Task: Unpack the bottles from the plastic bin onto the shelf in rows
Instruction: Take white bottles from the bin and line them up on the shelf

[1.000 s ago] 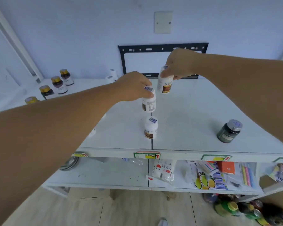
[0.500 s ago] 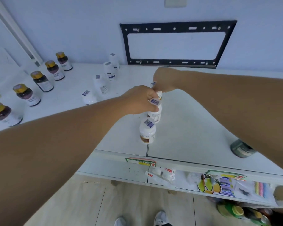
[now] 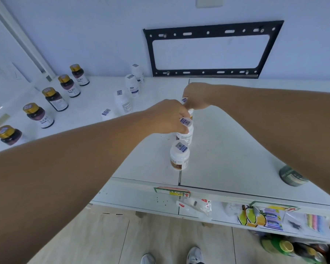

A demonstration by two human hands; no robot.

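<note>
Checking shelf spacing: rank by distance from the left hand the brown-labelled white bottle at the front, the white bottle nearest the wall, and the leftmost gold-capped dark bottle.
1. The brown-labelled white plastic bottle, just in front of the left hand.
2. The white bottle nearest the wall, back left.
3. The leftmost gold-capped dark bottle, far left edge.

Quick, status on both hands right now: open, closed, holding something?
Left hand: grips the middle white bottle round its top.
Right hand: grips the rear white bottle round its cap.
</note>
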